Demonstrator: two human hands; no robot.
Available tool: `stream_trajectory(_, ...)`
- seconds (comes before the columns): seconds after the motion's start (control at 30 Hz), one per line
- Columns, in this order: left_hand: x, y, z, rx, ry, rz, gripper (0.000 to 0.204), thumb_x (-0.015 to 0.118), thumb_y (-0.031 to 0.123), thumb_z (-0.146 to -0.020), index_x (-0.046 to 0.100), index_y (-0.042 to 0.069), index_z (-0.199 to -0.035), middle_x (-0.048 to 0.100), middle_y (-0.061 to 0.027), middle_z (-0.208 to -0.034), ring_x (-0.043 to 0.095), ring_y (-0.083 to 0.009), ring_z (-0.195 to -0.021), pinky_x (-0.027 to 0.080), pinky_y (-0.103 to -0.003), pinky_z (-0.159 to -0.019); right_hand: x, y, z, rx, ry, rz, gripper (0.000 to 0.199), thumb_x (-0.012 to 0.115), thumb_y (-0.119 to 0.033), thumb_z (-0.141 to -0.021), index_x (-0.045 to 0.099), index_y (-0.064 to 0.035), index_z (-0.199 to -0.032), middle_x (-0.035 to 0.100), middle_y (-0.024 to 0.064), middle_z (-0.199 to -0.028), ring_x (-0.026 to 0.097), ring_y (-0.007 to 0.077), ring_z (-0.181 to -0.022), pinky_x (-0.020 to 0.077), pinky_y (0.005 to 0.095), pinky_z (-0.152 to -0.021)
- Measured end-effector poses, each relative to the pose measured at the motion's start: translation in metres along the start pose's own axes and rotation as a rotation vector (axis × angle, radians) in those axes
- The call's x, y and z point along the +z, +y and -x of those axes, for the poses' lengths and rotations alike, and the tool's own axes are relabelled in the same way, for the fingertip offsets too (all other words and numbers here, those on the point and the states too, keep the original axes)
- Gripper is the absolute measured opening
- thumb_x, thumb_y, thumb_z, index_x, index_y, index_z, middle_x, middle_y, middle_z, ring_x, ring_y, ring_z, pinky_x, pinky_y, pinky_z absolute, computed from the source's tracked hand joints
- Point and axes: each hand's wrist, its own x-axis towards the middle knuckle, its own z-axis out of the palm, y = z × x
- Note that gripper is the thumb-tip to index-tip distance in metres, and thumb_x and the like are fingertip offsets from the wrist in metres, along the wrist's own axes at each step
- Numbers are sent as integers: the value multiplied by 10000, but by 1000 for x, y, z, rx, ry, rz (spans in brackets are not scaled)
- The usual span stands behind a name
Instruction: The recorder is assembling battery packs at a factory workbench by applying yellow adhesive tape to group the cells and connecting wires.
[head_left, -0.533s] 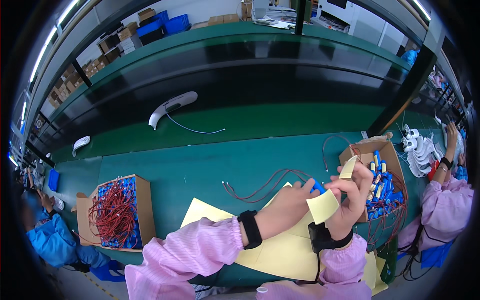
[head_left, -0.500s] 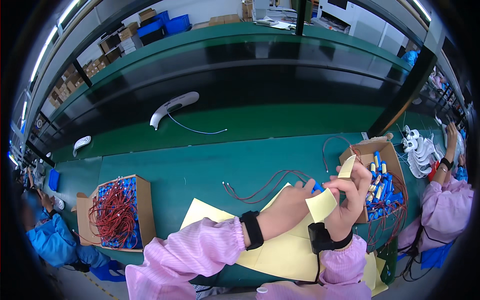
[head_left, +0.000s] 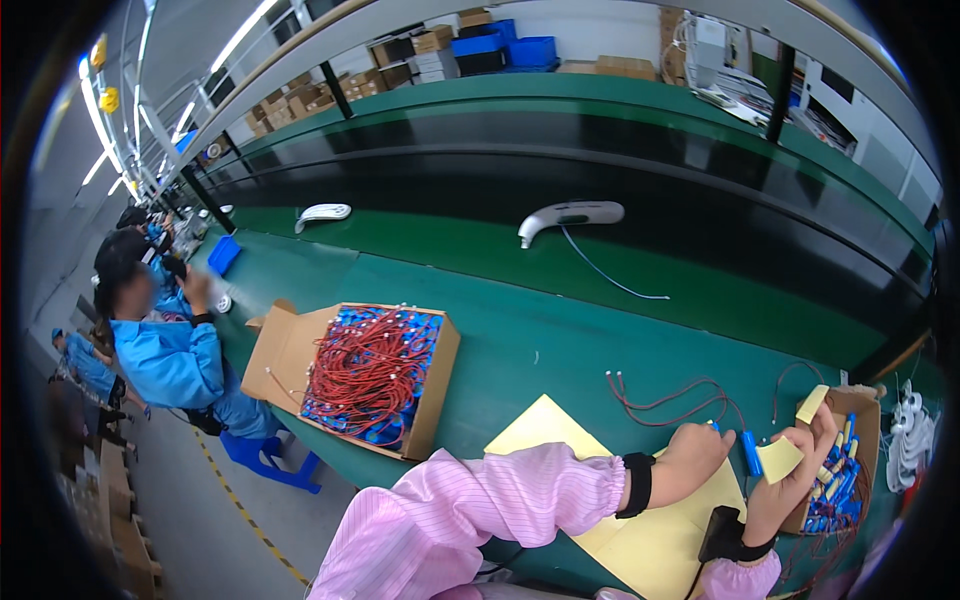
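While the right hand [head_left: 797, 480] holds a yellow slip [head_left: 778, 460] against a mostly bare blue cell [head_left: 751, 455], the left hand [head_left: 692, 454] curls, contents unclear; right-box cells [head_left: 838, 488] already show yellow; left-box cells [head_left: 345, 424] appear bare.

Open battery cartons [head_left: 441, 385] [head_left: 869, 420]: two. Yellow slips [head_left: 778, 460] [head_left: 812, 403] at right hand [head_left: 792, 485]: two. Blue stool [head_left: 258, 453]: one.

Lower right, looks like matt paper in the yellow sheet [head_left: 545, 425] and smooth plastic on the blue cylinder [head_left: 751, 455]. Bottom centre, shows wrinkled cloth in the pink sleeve [head_left: 515, 490]; left of centre, matt cardboard in the box [head_left: 438, 385]; upper centre, glossy plastic on the white casing [head_left: 588, 212].
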Motion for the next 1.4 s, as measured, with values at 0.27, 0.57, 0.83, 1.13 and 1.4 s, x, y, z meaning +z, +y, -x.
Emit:
stream_trajectory(0.27,-106,-57,58,-242,-165,1028,431,571,182,-960,386,-36,-1282,683,-126,-893,666,-184,-741,502,-309,-573,0,-12,1,112,-112,7,94,591,-21,-809,557,-48,-892,458,149,-1352,434,326,-1278,327,394,-1060)
stream_trajectory(0.57,-135,-103,116,-467,-232,1717,458,560,166,-979,447,22,-1398,653,-112,-1154,631,-125,-929,535,-267,-789,22,-103,-9,41,-394,-156,386,582,-76,-744,575,14,-1119,426,198,-1301,455,320,-1181,339,405,-1025)
stream_trajectory(0.83,-127,-100,119,-469,-190,1772,442,544,112,-981,434,21,-1400,622,-109,-1221,618,-163,-1043,529,-297,-874,60,-78,20,558,-354,-760,183,723,-49,-756,693,6,-928,440,215,-1367,575,334,-1161,483,438,-949)
stream_trajectory(1.13,-118,-102,125,-488,-222,1804,372,676,66,-886,522,-20,-1214,637,-171,-1169,655,-199,-979,566,-294,-779,64,-75,31,807,-400,-929,152,735,-45,-770,653,-30,-897,416,229,-1429,662,268,-989,573,320,-701)
stream_trajectory(1.4,-108,-85,120,-527,-41,1614,323,824,73,-750,569,16,-940,632,-38,-875,614,-98,-881,566,-242,-678,68,-77,31,820,-361,-940,280,726,62,-734,667,-12,-997,418,203,-1427,650,167,-949,532,235,-670)
